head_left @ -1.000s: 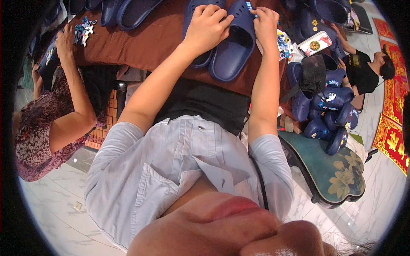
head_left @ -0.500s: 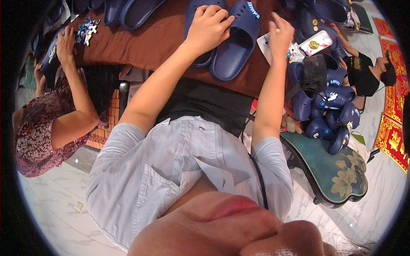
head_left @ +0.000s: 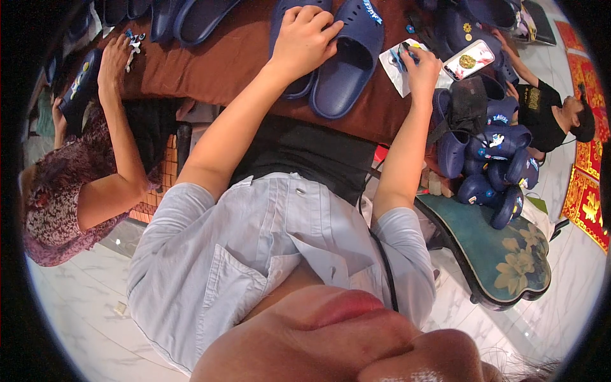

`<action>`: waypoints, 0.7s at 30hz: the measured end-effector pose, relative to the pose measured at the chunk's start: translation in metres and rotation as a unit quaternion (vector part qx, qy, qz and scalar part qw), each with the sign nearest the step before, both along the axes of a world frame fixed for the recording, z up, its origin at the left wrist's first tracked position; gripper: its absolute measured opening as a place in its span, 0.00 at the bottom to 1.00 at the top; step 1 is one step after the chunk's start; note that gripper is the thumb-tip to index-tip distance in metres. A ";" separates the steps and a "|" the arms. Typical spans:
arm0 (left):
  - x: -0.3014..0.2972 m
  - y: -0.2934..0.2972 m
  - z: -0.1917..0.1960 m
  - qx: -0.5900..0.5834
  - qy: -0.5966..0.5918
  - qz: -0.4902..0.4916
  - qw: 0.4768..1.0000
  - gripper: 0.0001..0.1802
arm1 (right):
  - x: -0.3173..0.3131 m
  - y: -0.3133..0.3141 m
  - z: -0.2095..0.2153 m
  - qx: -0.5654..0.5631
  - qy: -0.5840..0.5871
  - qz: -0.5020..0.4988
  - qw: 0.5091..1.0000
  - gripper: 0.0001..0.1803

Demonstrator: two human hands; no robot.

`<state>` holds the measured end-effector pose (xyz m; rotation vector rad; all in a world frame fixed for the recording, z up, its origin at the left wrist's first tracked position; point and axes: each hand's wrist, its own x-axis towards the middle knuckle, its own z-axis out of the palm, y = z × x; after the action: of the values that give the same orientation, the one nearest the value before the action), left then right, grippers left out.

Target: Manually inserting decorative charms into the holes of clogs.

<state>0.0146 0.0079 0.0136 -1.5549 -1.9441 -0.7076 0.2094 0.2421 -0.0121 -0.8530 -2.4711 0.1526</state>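
Observation:
My left hand (head_left: 309, 39) lies over a pair of navy clogs on the brown-covered table, its fingers curled over the upper of one. Beside it, the right-hand clog (head_left: 344, 79) has its opening toward me and a blue-and-white lettered charm (head_left: 372, 11) on its upper. To the right, my right hand (head_left: 422, 69) is over a white packet (head_left: 393, 69) with small dark and blue charms. Thumb and fingertips are pinched together there; what they hold is too small to make out.
A phone (head_left: 469, 60) lies right of my right hand, near a heap of navy clogs (head_left: 499, 140) above a green stool (head_left: 503, 254). At the left a co-worker's hand (head_left: 114, 60) touches small charms (head_left: 133, 48). Another person (head_left: 547, 111) sits at the far right.
My right hand has come down to the packet, and its fingers have closed. The left hand stays on the clogs. The co-worker's hand has moved from a clog to the charms.

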 end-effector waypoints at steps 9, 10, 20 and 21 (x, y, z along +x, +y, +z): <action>-0.005 0.002 -0.012 0.005 -0.017 0.002 1.000 0.22 | -0.017 -0.012 0.000 0.011 -0.038 -0.059 0.997 0.17; -0.005 0.003 -0.012 0.007 -0.016 0.001 1.000 0.22 | -0.016 -0.009 -0.001 0.012 -0.038 -0.058 0.997 0.17; -0.001 -0.002 0.000 0.010 0.001 -0.002 1.000 0.22 | -0.010 -0.020 0.000 -0.247 0.302 -0.028 0.920 0.12; 0.000 -0.001 0.001 0.012 -0.003 -0.006 1.000 0.22 | -0.007 -0.017 -0.004 -0.304 0.366 0.011 0.880 0.12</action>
<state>0.0145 0.0073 0.0149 -1.5532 -1.9263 -0.7387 0.2025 0.2251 -0.0161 -0.7967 -1.7045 1.0918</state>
